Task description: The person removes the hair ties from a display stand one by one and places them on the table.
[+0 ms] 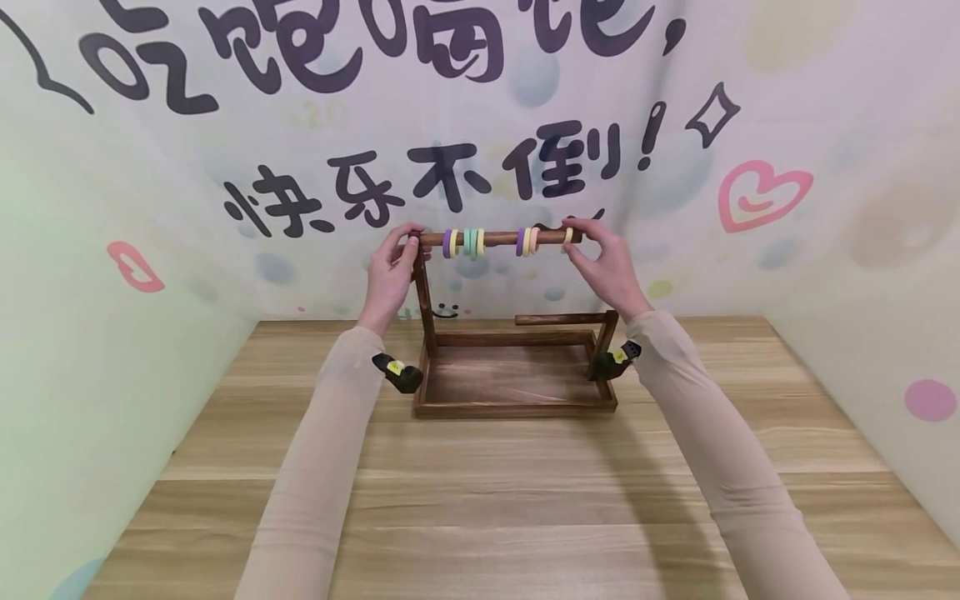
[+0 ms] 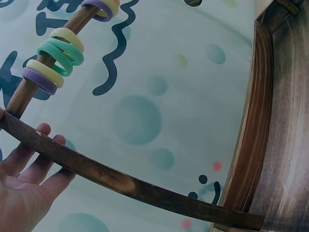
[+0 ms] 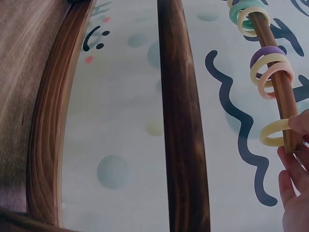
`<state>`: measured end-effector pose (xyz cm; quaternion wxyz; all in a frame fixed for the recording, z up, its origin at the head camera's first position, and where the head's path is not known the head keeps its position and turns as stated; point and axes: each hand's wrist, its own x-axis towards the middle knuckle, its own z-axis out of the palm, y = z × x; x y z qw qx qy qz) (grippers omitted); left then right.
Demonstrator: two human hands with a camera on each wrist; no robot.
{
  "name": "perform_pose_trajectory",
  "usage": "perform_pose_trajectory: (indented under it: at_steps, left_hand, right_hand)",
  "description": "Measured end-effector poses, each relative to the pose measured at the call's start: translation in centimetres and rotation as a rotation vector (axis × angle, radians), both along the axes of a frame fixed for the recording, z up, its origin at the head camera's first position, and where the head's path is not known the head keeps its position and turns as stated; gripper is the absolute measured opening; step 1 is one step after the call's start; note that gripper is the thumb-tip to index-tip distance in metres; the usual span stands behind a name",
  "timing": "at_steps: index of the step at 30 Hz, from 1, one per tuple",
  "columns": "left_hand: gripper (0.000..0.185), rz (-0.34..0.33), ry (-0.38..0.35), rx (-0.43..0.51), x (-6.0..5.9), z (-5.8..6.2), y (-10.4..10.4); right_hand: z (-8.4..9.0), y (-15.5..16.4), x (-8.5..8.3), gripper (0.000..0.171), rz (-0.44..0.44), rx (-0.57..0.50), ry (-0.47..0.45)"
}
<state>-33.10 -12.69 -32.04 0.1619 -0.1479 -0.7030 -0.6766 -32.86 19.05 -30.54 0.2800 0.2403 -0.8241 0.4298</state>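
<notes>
A: How should this step be done well?

B: I think the rod (image 1: 501,238) must stay level. The left hand (image 1: 392,273) curls around its left end, above the post of the wooden stand (image 1: 514,372). The right hand (image 1: 609,265) pinches a yellow ring (image 1: 567,237) at the free right end; it should move slowly and straight.

A: And the rod?

B: Dark wood, high over the table (image 1: 480,508), carrying purple, yellow, green and pink rings.
</notes>
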Motion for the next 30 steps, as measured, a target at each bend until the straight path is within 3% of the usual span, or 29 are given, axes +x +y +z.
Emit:
perform_pose_trajectory:
  at_steps: [12,22,26,30]
  left_hand:
    - [0.027,0.030,-0.014,-0.005,0.2,-0.2,-0.1]
    - [0.026,0.005,-0.042,0.031,0.0,0.1,-0.1]
    - [0.026,-0.005,-0.052,0.037,0.1,0.3,-0.2]
    - [0.024,-0.016,-0.081,0.060,0.0,0.4,-0.3]
  right_hand:
    - [-0.2,1.1,0.2,0.031,-0.001,-0.046,0.018]
    - [-0.6,2.5,0.5,0.031,-0.026,-0.082,-0.012]
    - [-0.8,2.9,1.1,0.031,-0.019,-0.106,-0.021]
    - [-0.2,2.6,2.7,0.030,-0.020,-0.114,-0.021]
